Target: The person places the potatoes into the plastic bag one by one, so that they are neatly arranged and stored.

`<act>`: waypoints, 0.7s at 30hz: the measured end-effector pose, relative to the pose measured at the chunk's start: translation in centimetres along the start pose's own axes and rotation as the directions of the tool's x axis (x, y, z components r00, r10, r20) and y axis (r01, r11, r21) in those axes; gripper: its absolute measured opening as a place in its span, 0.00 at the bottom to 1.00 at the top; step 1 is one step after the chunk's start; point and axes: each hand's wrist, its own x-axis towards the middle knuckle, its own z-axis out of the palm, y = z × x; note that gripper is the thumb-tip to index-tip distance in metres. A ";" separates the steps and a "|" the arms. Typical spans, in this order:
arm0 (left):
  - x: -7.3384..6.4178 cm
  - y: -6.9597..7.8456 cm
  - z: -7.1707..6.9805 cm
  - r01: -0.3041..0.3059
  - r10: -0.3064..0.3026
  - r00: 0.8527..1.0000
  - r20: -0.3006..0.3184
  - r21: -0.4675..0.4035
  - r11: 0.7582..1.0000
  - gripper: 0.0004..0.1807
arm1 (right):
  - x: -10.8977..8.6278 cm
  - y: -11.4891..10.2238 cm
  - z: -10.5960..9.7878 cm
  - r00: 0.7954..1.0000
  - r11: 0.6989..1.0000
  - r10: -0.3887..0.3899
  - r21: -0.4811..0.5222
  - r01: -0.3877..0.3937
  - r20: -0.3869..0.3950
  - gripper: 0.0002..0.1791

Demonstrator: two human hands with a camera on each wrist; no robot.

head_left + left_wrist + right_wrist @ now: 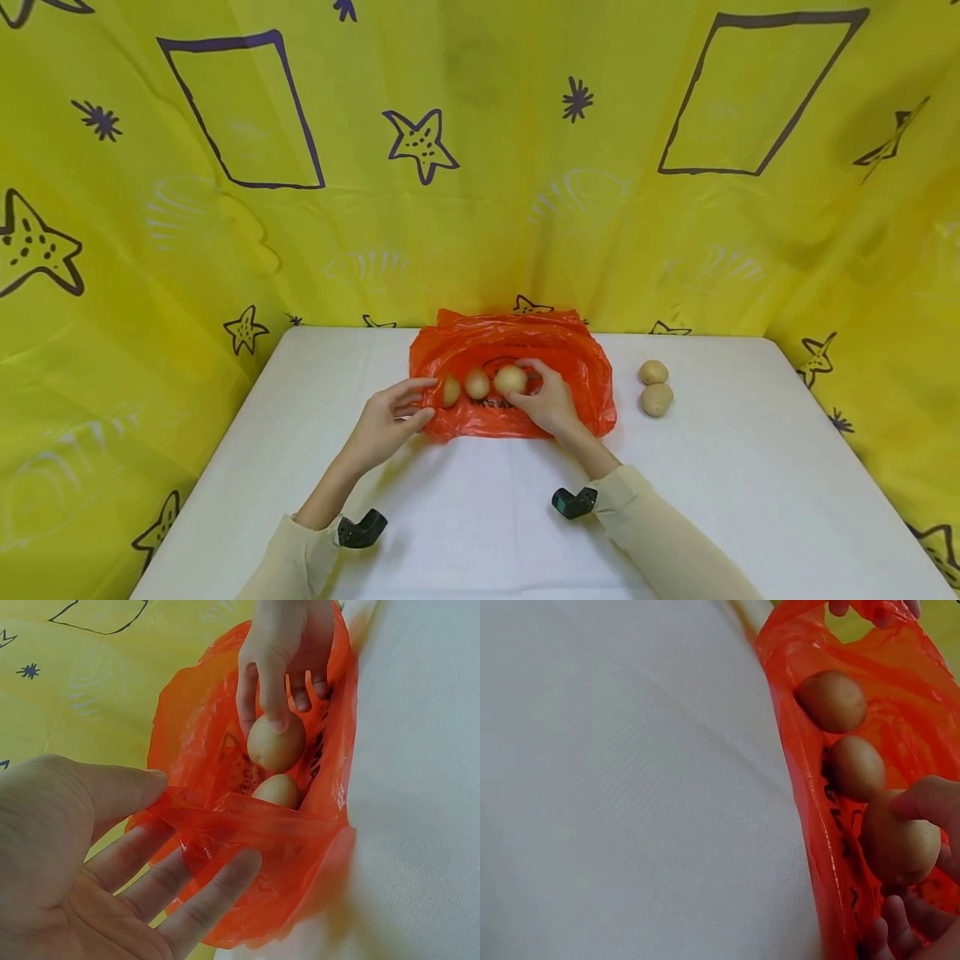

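A red plastic bag (pixel 555 421) lies on its side, its mouth facing the person. My left hand (pixel 386 425) holds the bag's left edge, with the thumb at the rim and the fingers spread along the film (pixel 225 817). Inside the bag, my right hand (pixel 551 400) pinches a potato (pixel 511 380) between thumb and fingers. Beside it sits a second potato (pixel 477 384); a third potato (pixel 450 391) is farther left, partly behind the bag's film in the head view. In the right wrist view the held potato (pixel 900 840) is nearest the camera, with the others in line beyond it.
Two more potatoes, a smaller one (pixel 653 372) and a larger one (pixel 657 400), lie close together on the white table (pixel 480 517), right of the bag. A yellow patterned curtain (pixel 495 225) stands behind the table and along both sides.
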 end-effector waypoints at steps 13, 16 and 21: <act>-0.1 0.1 0.0 0.024 -0.024 1.000 0.001 -0.006 1.000 0.23 | 0.9 0.0 0.8 1.000 0.999 -0.008 -0.042 0.007 -0.030 0.31; 0.0 0.0 0.0 0.024 -0.024 1.000 0.006 -0.009 1.000 0.23 | 1.0 0.1 0.9 1.000 0.999 -0.009 -0.042 0.008 -0.028 0.31; 0.0 -0.1 0.0 0.022 -0.022 1.000 0.005 -0.009 1.000 0.23 | 1.1 0.2 0.9 1.000 1.000 -0.009 -0.019 0.008 -0.018 0.31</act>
